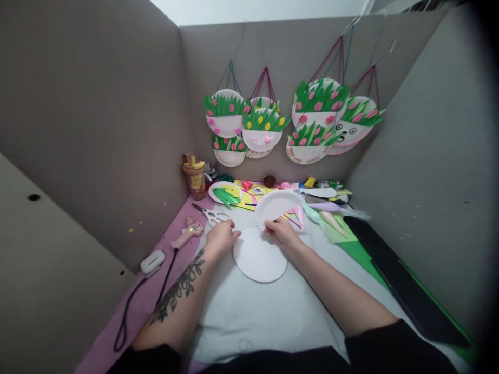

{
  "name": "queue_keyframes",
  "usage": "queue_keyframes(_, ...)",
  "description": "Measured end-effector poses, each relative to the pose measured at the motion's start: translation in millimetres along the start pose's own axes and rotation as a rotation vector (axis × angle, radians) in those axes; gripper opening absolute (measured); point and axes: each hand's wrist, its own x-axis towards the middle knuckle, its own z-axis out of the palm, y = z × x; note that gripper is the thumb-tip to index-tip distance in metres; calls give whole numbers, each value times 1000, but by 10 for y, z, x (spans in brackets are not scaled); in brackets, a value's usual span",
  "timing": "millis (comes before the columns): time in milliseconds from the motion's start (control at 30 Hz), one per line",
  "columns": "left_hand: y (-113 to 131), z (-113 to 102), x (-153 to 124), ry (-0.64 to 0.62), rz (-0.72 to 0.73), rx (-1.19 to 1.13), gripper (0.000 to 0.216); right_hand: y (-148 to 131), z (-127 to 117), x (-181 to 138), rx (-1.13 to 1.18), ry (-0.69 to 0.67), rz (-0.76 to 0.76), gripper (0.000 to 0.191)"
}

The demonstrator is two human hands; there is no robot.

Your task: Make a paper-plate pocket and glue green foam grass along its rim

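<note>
A: Right hand first. State?
B: Right hand [284, 232], centre of frame: thumb and fingers pinched on the lower edge of a fluted paper plate [276, 203]. Plate is white, tilted up, ridged rim toward the upper left.

A: Left hand?
B: Left hand [221, 239], just left of centre. Fingers loosely curled, thumb apart from them; no grip on anything seen. Nearest items: the white scissors [213, 216] just beyond it and a smooth white disc [260, 257] to its right.

A: Position of the disc?
B: Centre of frame, slightly low, flat on the pale-covered tabletop [257, 317]. Its top meets the fluted plate in view; contact between the two cannot be told.

A: Surroundings?
B: Left of centre: pink glue gun [189, 234] with a dark cord. Above the scissors: a second plate [212, 191] bearing green paper leaves [226, 197]. Upper middle to upper right: hanging plate baskets [263, 140] with paper tulips, on the grey partition [273, 47]. Left of the second plate: a lidded cup [197, 182], brown and yellow.
</note>
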Motion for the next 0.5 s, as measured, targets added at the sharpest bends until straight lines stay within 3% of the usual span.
queue_keyframes(133, -9, -48, -26, -132, -22, 89, 31, 13, 14, -30, 13, -49, 31, 15)
queue_keyframes(233, 23, -14, -31, -148, -6, 88, 29, 13, 52, -87, 31, -110, 12, 23)
queue_keyframes(367, -7, -91, 26, -26, -44, 186, 24, 50, 71, -122, -1, -114, 26, 22)
queue_keyframes(500, -231, -471, 23, 68, -114, 357, 22, 79, 56, -116, -7, -93, 15, 19)
